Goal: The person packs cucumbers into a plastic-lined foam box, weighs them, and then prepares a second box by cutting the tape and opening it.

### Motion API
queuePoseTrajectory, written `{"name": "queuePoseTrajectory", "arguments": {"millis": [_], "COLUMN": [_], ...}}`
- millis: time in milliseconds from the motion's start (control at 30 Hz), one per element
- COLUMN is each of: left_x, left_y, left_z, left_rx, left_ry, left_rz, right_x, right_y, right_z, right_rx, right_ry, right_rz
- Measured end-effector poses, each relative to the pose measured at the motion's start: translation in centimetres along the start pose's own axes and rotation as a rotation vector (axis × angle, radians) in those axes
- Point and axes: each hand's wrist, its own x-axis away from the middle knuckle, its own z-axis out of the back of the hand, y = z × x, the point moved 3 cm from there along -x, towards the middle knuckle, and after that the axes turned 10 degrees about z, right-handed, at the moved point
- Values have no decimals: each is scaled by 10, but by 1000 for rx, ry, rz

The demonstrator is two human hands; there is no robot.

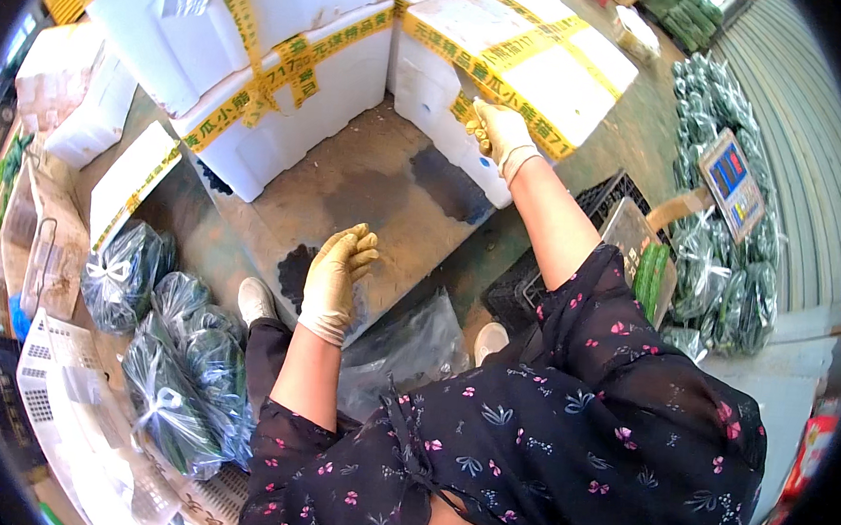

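Both my hands wear pale gloves with yellowish fingers. My left hand [339, 281] hovers over a stained brown board [348, 184], its fingers loosely bent and nothing visible in them. Farther off and to the right, my right hand [498, 134] is at the near side of a white foam box [450, 118] bound with yellow printed tape. The fingers there are curled in; whether they grip anything is hidden. More taped foam boxes [302, 147] are stacked behind the board on the left.
Clear bags of dark green vegetables [183, 382] lie at left beside a white plastic crate [69, 413]. A scale with a display [731, 182] and cucumbers [649, 279] stand to my right by a black crate [605, 202]. More bagged greens [709, 107] line the shutter wall. Clear plastic sheeting [415, 345] lies near my feet.
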Motion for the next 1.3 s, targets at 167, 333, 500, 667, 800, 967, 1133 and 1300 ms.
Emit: {"name": "queuePoseTrajectory", "arguments": {"millis": [167, 333, 500, 667, 800, 967, 1133, 1300], "left_x": [0, 5, 7, 11, 9, 5, 3, 0], "left_y": [-1, 0, 0, 1, 1, 0, -3, -6], "left_z": [0, 8, 10, 9, 7, 6, 6, 3], "left_rx": [63, 3, -33, -30, 16, -3, -4, -8], "left_ry": [-7, 16, -5, -2, -7, -17, -34, -39], "left_rz": [-6, -23, -40, -61, -54, -55, -48, -35], "right_x": [21, 42, 52, 47, 37, 28, 25, 8], "right_y": [4, 7, 10, -1, -5, -5, -10, -6], "right_z": [32, 47, 62, 62, 52, 41, 39, 37], "right_rx": [66, 101, 149, 342, 393, 350, 322, 261], "right_ry": [-3, -16, -29, -59, -63, -83, -120, -152], "right_rz": [31, 33, 65, 142, 148, 100, 57, -16]}}
